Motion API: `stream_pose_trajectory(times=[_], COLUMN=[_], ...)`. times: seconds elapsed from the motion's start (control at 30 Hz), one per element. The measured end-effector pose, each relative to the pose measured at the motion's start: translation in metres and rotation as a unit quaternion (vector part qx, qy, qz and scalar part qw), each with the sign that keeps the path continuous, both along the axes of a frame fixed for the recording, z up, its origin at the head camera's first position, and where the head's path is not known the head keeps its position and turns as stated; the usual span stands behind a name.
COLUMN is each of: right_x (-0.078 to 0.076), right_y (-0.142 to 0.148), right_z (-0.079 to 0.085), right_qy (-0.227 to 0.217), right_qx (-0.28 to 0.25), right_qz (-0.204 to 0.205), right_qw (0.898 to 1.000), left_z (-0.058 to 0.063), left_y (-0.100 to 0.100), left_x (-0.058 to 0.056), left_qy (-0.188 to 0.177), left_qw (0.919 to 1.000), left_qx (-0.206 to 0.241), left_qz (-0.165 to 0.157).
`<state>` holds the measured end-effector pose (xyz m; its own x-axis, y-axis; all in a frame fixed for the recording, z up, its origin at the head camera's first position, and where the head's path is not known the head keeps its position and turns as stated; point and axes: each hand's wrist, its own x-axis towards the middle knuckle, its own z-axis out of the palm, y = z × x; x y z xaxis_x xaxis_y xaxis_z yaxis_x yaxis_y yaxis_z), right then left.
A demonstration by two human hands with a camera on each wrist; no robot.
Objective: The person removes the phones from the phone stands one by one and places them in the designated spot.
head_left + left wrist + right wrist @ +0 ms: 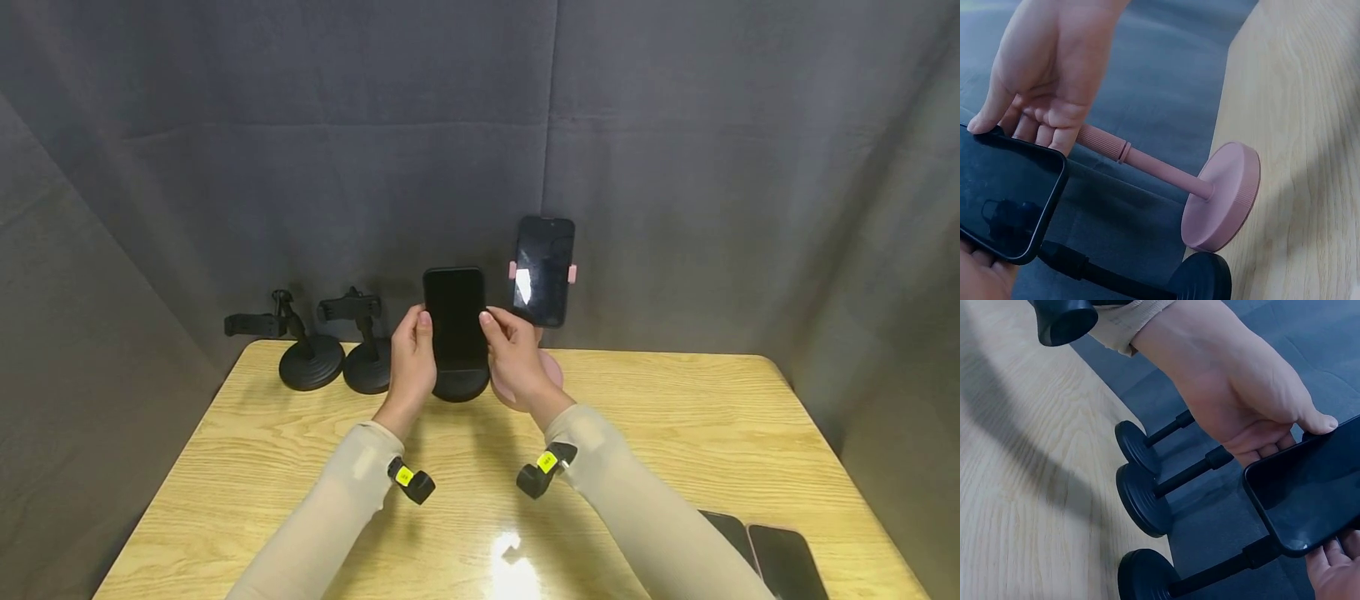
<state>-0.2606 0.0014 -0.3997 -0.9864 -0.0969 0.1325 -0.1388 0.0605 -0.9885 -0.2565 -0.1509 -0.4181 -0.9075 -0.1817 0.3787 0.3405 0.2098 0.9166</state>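
Observation:
A smartphone (455, 321) with a dark screen stands upright between both hands, in front of a black phone stand (461, 387). My left hand (414, 358) grips the phone's left edge, thumb at the front. On the opposite edge, my right hand (517, 360) holds it the same way, fingers curled behind. In the left wrist view the stand's thin black stem runs from behind the phone (1007, 194) to a round base. The stand's clamp is hidden behind the phone, and I cannot tell whether it grips the phone.
Just right, a pink stand (1219, 197) carries another phone (543, 271) in its pink clamp. Two black stands, one farther left (311, 362) and one nearer (367, 367), hold no phone. Two dark phones lie at the table's front right, one at the outer side (787, 562). A grey curtain (675, 208) hangs behind.

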Motion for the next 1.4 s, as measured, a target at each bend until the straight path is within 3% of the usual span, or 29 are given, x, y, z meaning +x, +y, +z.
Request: stream_pose_trajectory(times=[0.43,1.1,1.4], right_x=[0.000,0.003,0.005], right_y=[0.003,0.008,0.010], right_z=[0.000,0.005,0.005], right_qy=[0.033,0.032,0.034], right_qx=[0.026,0.023,0.027], right_qz=[0.001,0.007,0.004], right_qw=[0.999,0.999,0.999], left_z=[0.003,0.011,0.005], left_y=[0.000,0.003,0.003], left_x=[0.002,0.007,0.005], left_qy=[-0.021,-0.015,-0.001], left_qw=[0.9998,0.9996,0.9998], left_qx=[-0.003,0.008,0.006], left_qz=[-0.004,-0.021,-0.019])
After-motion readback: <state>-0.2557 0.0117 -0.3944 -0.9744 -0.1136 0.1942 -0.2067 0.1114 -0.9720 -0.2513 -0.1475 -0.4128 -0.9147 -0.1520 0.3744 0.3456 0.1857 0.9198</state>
